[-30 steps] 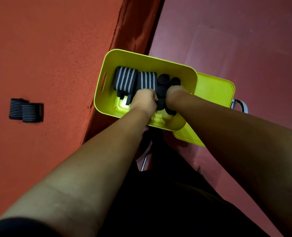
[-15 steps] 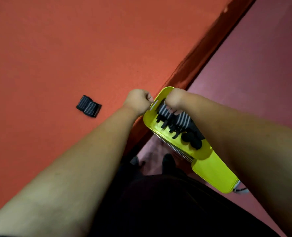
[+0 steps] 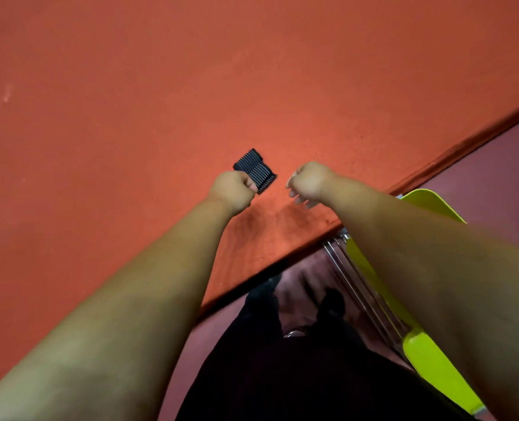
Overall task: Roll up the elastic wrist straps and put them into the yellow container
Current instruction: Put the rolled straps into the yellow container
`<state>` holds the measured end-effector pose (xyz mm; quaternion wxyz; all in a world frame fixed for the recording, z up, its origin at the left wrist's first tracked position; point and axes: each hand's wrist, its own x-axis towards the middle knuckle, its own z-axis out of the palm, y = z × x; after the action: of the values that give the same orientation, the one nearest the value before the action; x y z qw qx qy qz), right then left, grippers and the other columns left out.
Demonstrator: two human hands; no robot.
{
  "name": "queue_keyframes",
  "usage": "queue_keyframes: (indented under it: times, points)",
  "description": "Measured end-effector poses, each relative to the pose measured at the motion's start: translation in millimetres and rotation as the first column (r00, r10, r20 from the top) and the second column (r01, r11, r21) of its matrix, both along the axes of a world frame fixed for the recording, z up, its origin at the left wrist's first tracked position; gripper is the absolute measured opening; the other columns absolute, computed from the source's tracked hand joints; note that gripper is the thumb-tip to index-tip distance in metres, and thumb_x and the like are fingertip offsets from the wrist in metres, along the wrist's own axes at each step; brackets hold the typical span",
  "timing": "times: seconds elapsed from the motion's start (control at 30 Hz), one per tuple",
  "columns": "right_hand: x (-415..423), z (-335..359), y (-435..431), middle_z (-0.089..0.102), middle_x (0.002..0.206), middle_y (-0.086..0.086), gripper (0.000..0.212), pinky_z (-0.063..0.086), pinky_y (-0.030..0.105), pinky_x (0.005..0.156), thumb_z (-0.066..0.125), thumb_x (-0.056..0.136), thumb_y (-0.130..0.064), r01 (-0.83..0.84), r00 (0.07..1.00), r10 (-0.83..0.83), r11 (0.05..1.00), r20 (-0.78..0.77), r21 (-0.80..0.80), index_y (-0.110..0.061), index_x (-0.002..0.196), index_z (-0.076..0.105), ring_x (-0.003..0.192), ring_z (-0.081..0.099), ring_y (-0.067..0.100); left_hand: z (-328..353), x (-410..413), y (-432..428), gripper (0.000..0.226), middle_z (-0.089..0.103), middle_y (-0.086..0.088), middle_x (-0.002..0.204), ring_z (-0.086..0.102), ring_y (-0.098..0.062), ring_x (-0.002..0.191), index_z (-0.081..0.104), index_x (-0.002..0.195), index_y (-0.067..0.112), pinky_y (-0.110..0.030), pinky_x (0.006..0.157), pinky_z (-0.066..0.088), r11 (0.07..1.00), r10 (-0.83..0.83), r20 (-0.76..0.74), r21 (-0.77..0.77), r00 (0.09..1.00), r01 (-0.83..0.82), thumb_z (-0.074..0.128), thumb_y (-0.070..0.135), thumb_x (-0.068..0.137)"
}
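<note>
A black wrist strap with thin white stripes [image 3: 256, 169] lies flat on the orange table [image 3: 130, 101]. My left hand [image 3: 233, 189] is curled at the strap's near end, and its thumb and fingers pinch that edge. My right hand [image 3: 308, 182] hovers just right of the strap, apart from it, with fingers loosely curled and nothing in them. The yellow container [image 3: 428, 205] sits off the table's right edge. My right forearm hides most of it, and its contents are out of sight.
The table's dark edge [image 3: 452, 150] runs diagonally from upper right to lower centre. Beyond it is a maroon floor [image 3: 501, 177]. Metal bars [image 3: 358, 287] stand beside the yellow container's lid [image 3: 434, 372]. My dark-clothed legs [image 3: 282, 375] fill the bottom centre.
Both hands left the yellow container and swung left over the table. My left hand reached the lone strap lying there. The view turned away from the container.
</note>
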<state>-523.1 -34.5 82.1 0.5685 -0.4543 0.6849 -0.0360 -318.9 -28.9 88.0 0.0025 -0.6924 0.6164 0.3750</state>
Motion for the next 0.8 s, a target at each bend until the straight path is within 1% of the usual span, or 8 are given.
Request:
queue_keyframes:
  times: [0.07,0.17,0.23,0.37,0.43,0.57,0.73,0.8]
  points:
    - [22.9,-13.8,-6.8,0.079,0.107,0.021,0.025,0.063,0.044,0.071,0.052,0.107,-0.013,-0.004,1.000,0.005,1.000,-0.019,0.022,0.001,0.111,0.073,0.097,0.078,0.042,-12.4,21.3,-8.4,0.019,0.080,-0.017,0.103,0.075,-0.033,0.099,0.075,0.104,0.003,-0.034,0.080,0.053,1.000,-0.003,0.018,0.024,1.000,0.002,0.062,0.017,0.104]
    - [48.2,-32.8,-18.3,0.075,0.081,0.018,0.023,0.058,0.037,0.061,0.052,0.106,-0.013,-0.007,0.998,0.011,0.999,-0.069,0.045,-0.004,0.091,0.066,0.079,0.074,0.039,-31.1,43.0,-23.6,0.016,0.080,-0.012,0.103,0.074,-0.030,0.104,0.077,0.104,0.009,-0.031,0.084,0.051,0.999,-0.003,0.015,0.047,1.000,0.003,0.062,0.013,0.101]
    - [59.0,-46.0,-27.5,0.071,0.071,0.015,0.024,0.060,0.039,0.065,0.052,0.106,-0.015,0.015,0.995,-0.009,0.998,-0.094,0.057,-0.002,0.093,0.066,0.073,0.072,0.038,-43.5,52.5,-35.7,0.016,0.079,-0.011,0.102,0.073,-0.030,0.103,0.076,0.102,0.010,-0.031,0.083,0.050,0.998,-0.009,0.011,0.062,1.000,0.008,0.060,0.011,0.099]
    - [72.8,-71.2,-51.0,0.077,0.107,0.021,0.029,0.061,0.045,0.089,0.063,0.099,-0.016,0.027,0.981,-0.017,0.999,-0.193,0.047,0.001,0.121,0.071,0.101,0.075,0.039,-71.3,63.8,-64.2,0.016,0.078,-0.014,0.106,0.071,-0.034,0.101,0.074,0.100,0.014,-0.033,0.081,0.050,0.998,-0.005,0.006,0.063,1.000,0.004,0.058,0.009,0.097]
    - [79.7,-80.1,-62.3,0.073,0.122,0.021,0.031,0.055,0.037,0.084,0.068,0.097,-0.018,0.018,0.960,-0.019,1.000,-0.280,-0.008,-0.003,0.124,0.069,0.110,0.071,0.036,-87.2,67.7,-79.0,0.016,0.078,-0.015,0.107,0.071,-0.035,0.102,0.073,0.103,0.012,-0.033,0.080,0.048,0.999,-0.002,-0.003,0.049,1.000,0.002,0.058,0.012,0.098]
    - [86.9,-112.1,-81.9,0.067,0.128,0.015,0.048,0.049,0.033,0.082,0.083,0.089,-0.037,0.079,0.939,-0.103,0.993,-0.327,-0.086,-0.011,0.125,0.066,0.110,0.068,0.033,-111.2,65.5,-106.3,0.010,0.076,-0.012,0.111,0.069,-0.034,0.105,0.069,0.103,0.015,-0.033,0.085,0.049,0.999,-0.011,-0.017,0.035,1.000,0.011,0.062,0.014,0.095]
    - [91.1,-135.8,-89.4,0.052,0.140,0.010,0.073,0.047,0.043,0.112,0.086,0.089,-0.048,-0.037,0.940,0.009,0.996,-0.342,-0.076,-0.016,0.147,0.056,0.132,0.055,0.033,-127.1,53.0,-129.9,0.039,0.062,-0.012,0.132,0.062,-0.028,0.118,0.065,0.132,0.013,-0.023,0.091,0.041,1.000,-0.015,-0.037,0.006,0.999,0.015,0.062,0.008,0.093]
    - [91.7,-141.7,-91.2,0.049,0.134,0.006,0.069,0.044,0.041,0.111,0.086,0.089,-0.046,-0.069,0.934,0.031,0.993,-0.356,-0.095,-0.019,0.146,0.057,0.132,0.052,0.033,-132.2,46.1,-135.0,0.046,0.060,-0.012,0.138,0.061,-0.029,0.124,0.061,0.140,0.012,-0.028,0.101,0.044,0.999,-0.041,-0.031,0.014,0.999,0.041,0.063,0.008,0.094]
